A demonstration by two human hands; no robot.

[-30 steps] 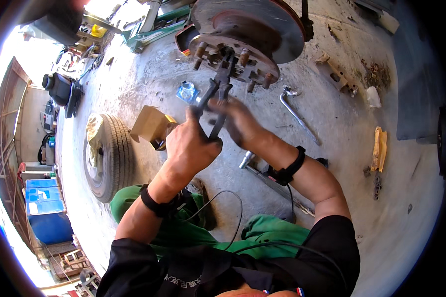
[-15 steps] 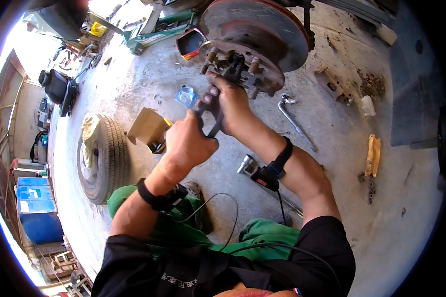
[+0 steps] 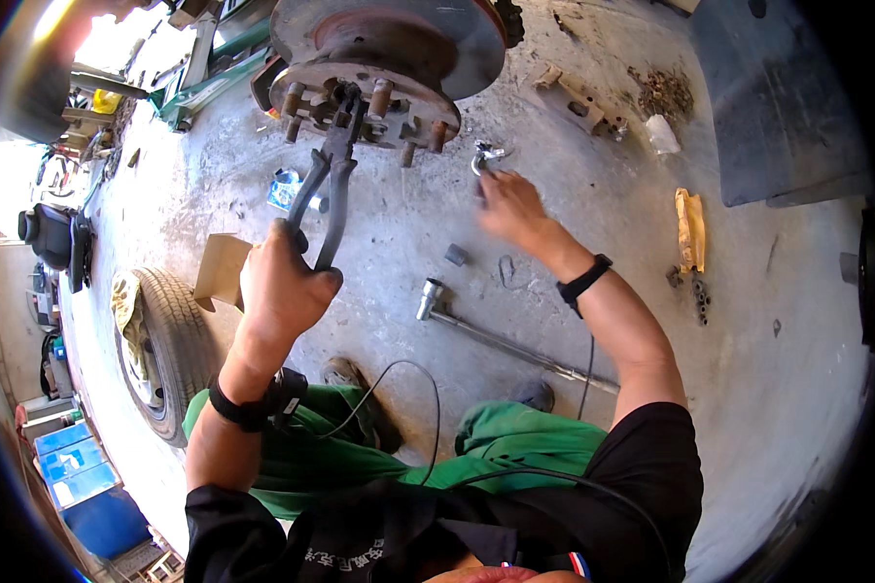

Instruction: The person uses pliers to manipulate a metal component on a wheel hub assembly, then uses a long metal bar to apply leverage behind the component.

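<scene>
My left hand (image 3: 287,291) is closed around the lower end of a pair of dark long-handled pliers (image 3: 336,155). Their handles spread apart, and the jaws reach in at the middle of the rusty wheel hub (image 3: 413,92), between its studs. Behind the hub flange is the large brake disc (image 3: 447,39). Off to the right, my right hand (image 3: 515,209) is over a shiny metal bar with a curved head (image 3: 478,161), its fingers curled about the handle. That hand hides most of the bar, and its fingertips are slightly blurred.
A long socket bar (image 3: 496,340) lies before my feet, near a small dark block (image 3: 456,255). Leftward are an open cardboard box (image 3: 221,269), a blue packet (image 3: 284,189) and a tyre (image 3: 170,325). An orange-yellow wrapper (image 3: 690,228) lies right. Cables hang across my legs.
My right hand has left the pliers at the hub and moved right and down to the metal bar. My left hand stays on the pliers. The view has shifted right.
</scene>
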